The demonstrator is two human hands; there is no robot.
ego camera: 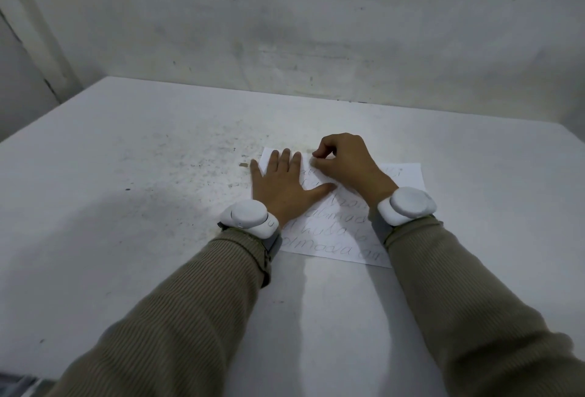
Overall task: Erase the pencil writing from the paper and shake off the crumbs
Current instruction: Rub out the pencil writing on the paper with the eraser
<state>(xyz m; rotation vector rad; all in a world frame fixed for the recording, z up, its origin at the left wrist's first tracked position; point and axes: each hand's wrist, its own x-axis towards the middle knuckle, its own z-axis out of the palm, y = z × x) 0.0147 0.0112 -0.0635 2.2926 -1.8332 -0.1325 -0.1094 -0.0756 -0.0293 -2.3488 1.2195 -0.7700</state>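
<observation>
A white sheet of paper [408, 176] with several lines of pencil writing lies on the white table [126, 159]. My left hand [281, 183] lies flat on the sheet's far left part, fingers straight and spread, pressing it down. My right hand [343, 161] is over the sheet's far edge, its fingertips curled and pinching something small and white against the paper; the thing is mostly hidden, so I cannot tell for sure that it is an eraser. Writing near my hands looks fainter than the lines closer to me.
Dark specks and crumbs are scattered over the table left of the paper, with a small brownish bit [243, 165] near the sheet's far left corner. A grey wall [316, 32] stands right behind the table. White bands sit on both wrists.
</observation>
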